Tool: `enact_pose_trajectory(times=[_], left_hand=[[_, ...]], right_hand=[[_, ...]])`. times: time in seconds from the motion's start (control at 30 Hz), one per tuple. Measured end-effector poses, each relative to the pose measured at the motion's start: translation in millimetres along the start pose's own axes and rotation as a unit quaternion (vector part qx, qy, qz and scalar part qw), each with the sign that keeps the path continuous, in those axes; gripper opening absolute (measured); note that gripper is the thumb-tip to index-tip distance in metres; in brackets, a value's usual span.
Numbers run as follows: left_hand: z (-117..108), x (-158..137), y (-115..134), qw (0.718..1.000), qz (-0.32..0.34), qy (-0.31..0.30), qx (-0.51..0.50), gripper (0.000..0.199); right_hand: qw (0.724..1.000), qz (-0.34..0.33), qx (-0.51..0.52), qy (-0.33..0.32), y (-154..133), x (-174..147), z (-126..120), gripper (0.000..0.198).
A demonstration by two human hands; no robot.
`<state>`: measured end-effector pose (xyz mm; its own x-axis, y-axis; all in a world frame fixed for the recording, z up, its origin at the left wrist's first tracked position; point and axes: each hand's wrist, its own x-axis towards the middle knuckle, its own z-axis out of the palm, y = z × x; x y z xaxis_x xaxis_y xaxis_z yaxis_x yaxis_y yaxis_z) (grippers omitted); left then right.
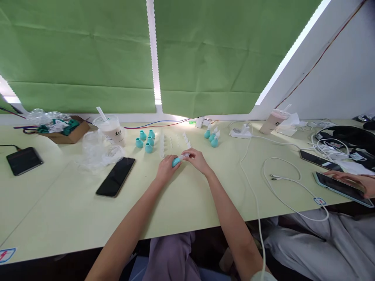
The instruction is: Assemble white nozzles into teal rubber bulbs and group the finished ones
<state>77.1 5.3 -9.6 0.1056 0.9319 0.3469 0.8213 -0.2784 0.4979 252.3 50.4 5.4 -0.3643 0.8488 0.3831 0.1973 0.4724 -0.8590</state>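
Note:
My left hand (166, 168) is closed around a small turquoise bulb (176, 161), which lies tilted in its fingers. Pinched in my right hand (197, 159) is a small whitish translucent tip (185, 156), held at the bulb's end; whether it is seated there I cannot tell. Beyond my hands, small white parts stand in rows, among them a translucent row (162, 145) and some white pieces (186, 139). Several open-necked turquoise bulbs (149, 147) stand to the left of these rows. On the right, a group of turquoise bulbs (214, 143) carries white pointed tips.
A black phone (115, 177), a plastic bag (98, 152) and a drink cup (109, 128) are left of my hands. White cables (249, 175) trail over the table's right side. Far right, another person's hand (357, 180) touches a phone (341, 188). A cardboard box (73, 132) stands back left.

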Motion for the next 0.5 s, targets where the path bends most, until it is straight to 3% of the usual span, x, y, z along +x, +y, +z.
enact_pose_trajectory(times=[0.37, 0.5], left_hand=[[-1.7, 1.2, 0.9, 1.0, -0.023, -0.008, -0.004, 0.028], [-3.8, 0.1, -1.6, 0.999, 0.022, -0.014, 0.033, 0.028]], right_hand=[[0.999, 0.028, -0.017, -0.014, 0.1, 0.3, 0.0, 0.02], [0.999, 0.019, -0.034, -0.013, 0.6, -0.7, 7.0, 0.018]])
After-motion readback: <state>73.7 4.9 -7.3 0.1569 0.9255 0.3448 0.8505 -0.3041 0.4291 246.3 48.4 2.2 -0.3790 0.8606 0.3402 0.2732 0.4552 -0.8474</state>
